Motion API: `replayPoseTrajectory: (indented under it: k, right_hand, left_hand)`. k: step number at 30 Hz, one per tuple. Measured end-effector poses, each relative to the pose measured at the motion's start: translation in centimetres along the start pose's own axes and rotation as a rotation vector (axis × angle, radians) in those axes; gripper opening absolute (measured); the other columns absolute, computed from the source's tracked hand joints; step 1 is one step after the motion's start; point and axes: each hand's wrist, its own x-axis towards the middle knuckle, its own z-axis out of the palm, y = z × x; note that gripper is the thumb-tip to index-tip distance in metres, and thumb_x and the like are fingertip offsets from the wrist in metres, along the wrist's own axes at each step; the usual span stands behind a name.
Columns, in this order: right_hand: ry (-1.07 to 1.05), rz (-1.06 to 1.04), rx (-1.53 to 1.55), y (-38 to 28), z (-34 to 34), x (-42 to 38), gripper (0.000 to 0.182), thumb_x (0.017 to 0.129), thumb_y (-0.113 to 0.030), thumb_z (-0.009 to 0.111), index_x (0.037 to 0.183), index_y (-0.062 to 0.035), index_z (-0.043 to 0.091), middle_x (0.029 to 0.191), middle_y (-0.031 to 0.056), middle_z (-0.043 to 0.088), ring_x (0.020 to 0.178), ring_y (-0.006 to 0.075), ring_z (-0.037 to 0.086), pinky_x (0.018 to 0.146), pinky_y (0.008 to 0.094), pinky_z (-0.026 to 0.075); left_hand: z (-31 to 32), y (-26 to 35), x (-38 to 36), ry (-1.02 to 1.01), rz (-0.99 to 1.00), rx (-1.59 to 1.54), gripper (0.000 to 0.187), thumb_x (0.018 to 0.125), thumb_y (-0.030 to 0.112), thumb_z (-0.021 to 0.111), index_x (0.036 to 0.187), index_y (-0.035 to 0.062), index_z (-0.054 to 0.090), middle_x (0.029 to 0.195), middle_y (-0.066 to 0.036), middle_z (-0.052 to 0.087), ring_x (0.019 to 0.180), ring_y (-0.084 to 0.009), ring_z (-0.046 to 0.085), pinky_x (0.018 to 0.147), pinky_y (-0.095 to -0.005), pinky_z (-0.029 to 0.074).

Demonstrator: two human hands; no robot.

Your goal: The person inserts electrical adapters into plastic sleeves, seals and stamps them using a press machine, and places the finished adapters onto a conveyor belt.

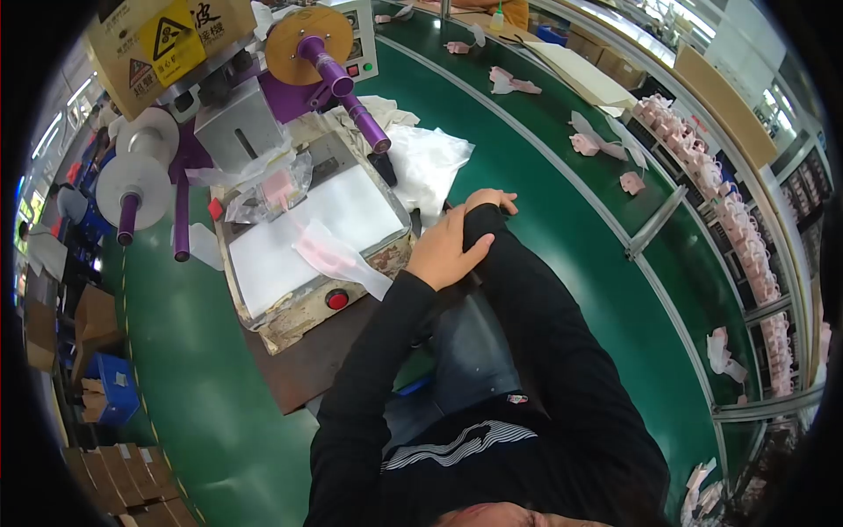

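Note:
My left hand (442,249) is at my right wrist, closed on the black right sleeve (481,227) with its thumb across the cloth. Beyond the cuff, my right hand (492,198) points away with its fingers stretched out and nothing visible in it. To the left stands a machine bed (290,255) with a white top and a red button (337,299). A pale pink and white face mask (334,255) lies across its front edge. Further back, another pink piece (277,186) sits in clear film under the machine head.
White cloth (426,162) lies behind my hands. Purple rollers (364,123) and a film reel (134,189) jut from the machine. Pink and white pieces (587,143) lie scattered on the green conveyor (562,211) at right. A blue bin (112,386) and cartons (114,474) stand at left.

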Motion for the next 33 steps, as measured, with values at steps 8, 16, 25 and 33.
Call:
replayPoseTrajectory:
  k: [8,16,25,33]
  right_hand:
    - [-0.060,-0.172,-0.002,2.9,-3.2,-5.6,0.071,0.099,-0.057,0.050,0.138,0.0021,0.060,0.131,0.0287,0.064,0.118,0.0480,0.064,0.076,0.0549,0.060]
    - [-0.104,-0.823,1.239,24.9,1.4,1.0,0.076,0.096,-0.070,0.055,0.115,0.0015,0.071,0.107,0.0138,0.073,0.098,0.0194,0.070,0.081,0.0345,0.057]
    - [0.362,-0.325,0.542,44.6,30.7,19.7,0.064,0.095,-0.023,0.062,0.155,-0.0087,0.043,0.146,0.0265,0.055,0.134,0.0403,0.054,0.114,0.0442,0.043]
    - [1.198,-0.924,0.230,39.0,22.9,27.6,0.019,0.093,-0.018,0.056,0.075,-0.0126,0.059,0.065,0.0063,0.049,0.065,0.0252,0.057,0.061,0.0411,0.046]
  left_hand:
    - [0.6,5.0,0.8,0.211,0.661,0.367,0.071,0.090,0.038,0.070,0.146,0.0000,0.048,0.151,-0.025,0.046,0.138,-0.0423,0.047,0.115,-0.0493,0.036]
    - [-2.2,6.9,-8.2,-0.288,0.666,0.185,0.036,0.084,0.020,0.078,0.114,0.0036,0.069,0.129,-0.016,0.066,0.110,-0.0360,0.066,0.095,-0.0435,0.052]
    - [-12.2,-7.0,-20.7,0.502,-0.134,0.140,0.009,0.089,0.007,0.072,0.096,0.0007,0.073,0.091,-0.012,0.074,0.081,-0.0216,0.070,0.073,-0.0339,0.053]
    - [-18.8,-9.6,-11.8,0.800,-0.411,0.376,0.027,0.092,0.026,0.069,0.088,-0.0009,0.068,0.079,-0.016,0.070,0.072,-0.0273,0.068,0.067,-0.0362,0.051]
